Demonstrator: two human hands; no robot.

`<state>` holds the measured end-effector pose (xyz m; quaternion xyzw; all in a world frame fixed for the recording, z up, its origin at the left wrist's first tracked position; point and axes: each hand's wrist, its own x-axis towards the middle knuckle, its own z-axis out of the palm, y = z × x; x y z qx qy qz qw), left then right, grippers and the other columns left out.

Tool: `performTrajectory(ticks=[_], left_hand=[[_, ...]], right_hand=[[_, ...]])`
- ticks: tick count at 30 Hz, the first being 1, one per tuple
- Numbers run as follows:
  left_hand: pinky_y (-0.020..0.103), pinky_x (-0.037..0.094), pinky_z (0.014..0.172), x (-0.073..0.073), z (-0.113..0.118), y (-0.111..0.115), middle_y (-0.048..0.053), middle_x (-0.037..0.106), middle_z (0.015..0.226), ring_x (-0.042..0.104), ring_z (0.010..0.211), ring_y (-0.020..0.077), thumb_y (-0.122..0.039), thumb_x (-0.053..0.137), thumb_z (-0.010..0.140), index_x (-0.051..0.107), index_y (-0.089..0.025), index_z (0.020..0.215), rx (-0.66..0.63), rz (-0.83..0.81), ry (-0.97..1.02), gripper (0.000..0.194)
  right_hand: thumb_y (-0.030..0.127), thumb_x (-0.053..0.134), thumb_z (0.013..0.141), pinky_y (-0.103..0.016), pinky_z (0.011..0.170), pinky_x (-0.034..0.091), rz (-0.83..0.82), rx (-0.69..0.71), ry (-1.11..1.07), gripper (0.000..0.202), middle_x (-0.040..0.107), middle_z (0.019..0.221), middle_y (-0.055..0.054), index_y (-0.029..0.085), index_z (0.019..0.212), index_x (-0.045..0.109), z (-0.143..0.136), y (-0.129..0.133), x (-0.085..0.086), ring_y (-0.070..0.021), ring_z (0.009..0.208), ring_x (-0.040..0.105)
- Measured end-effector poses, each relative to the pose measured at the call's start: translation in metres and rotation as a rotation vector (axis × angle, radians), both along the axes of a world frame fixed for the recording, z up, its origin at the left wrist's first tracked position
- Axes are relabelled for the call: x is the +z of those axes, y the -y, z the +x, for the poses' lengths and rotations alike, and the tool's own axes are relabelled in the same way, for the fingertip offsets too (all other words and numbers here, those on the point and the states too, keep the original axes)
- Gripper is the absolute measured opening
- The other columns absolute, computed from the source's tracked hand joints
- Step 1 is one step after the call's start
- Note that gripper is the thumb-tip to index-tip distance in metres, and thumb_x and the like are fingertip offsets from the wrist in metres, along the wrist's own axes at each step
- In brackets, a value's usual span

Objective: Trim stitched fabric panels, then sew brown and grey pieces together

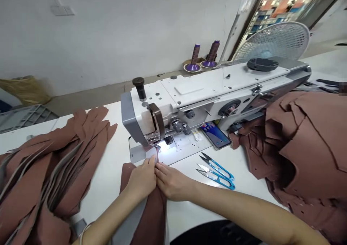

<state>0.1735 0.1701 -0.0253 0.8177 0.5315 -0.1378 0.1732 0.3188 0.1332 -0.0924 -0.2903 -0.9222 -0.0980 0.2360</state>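
A brown leather piece with a pale grey underside runs from the table edge up to the needle area of a white sewing machine. My left hand grips it just in front of the presser foot, fingers closed together. Close beside it, my right hand holds the right edge of the same piece, its fingertips meeting my left ones. What lies under both palms is hidden. The machine's lamp lights the metal bed. To the right of my right hand lie two blue-handled thread snips.
Stacked brown leather pieces cover the left of the table, and another heap fills the right. A phone lies under the machine arm. Behind stand two thread cones and a fan. A grey crate is at the left.
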Motion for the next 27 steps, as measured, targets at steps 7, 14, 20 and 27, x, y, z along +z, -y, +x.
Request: performTrajectory(ticks=[7,14,20,27], left_hand=[[0.046,0.048,0.085,0.003,0.007,-0.01,0.015,0.05,0.137,0.061,0.108,0.0309,-0.012,0.035,0.079,0.025,-0.015,0.144,0.001,-0.046,-0.057,0.066],[0.047,0.048,0.085,0.007,0.016,-0.014,0.017,0.05,0.137,0.06,0.109,0.0314,-0.012,0.034,0.08,0.026,-0.012,0.145,-0.043,-0.031,-0.09,0.065],[0.046,0.048,0.087,0.006,0.017,-0.016,0.017,0.049,0.137,0.059,0.111,0.031,-0.014,0.035,0.08,0.025,-0.012,0.145,-0.045,-0.04,-0.103,0.066],[0.045,0.049,0.082,0.005,0.02,-0.015,0.019,0.054,0.13,0.062,0.104,0.031,-0.012,0.032,0.082,0.027,-0.014,0.144,-0.043,-0.015,-0.108,0.062]], right_hand=[[0.013,0.042,0.089,-0.05,0.098,0.042,-0.039,0.052,0.023,0.026,0.061,0.105,-0.025,-0.001,0.1,0.062,0.011,-0.005,-0.001,-0.0307,0.106,0.056],[0.011,0.041,0.088,-0.048,0.097,0.043,0.014,0.007,0.012,0.026,0.063,0.1,-0.023,0.0,0.095,0.063,0.016,-0.005,0.0,-0.0295,0.099,0.059],[0.012,0.041,0.088,-0.047,0.097,0.043,0.009,0.003,0.001,0.025,0.064,0.099,-0.022,0.001,0.093,0.064,0.017,-0.007,0.001,-0.0286,0.097,0.06],[0.012,0.041,0.088,-0.047,0.099,0.042,-0.026,0.017,0.017,0.026,0.063,0.099,-0.022,0.001,0.093,0.064,0.019,-0.008,0.003,-0.0282,0.099,0.059]])
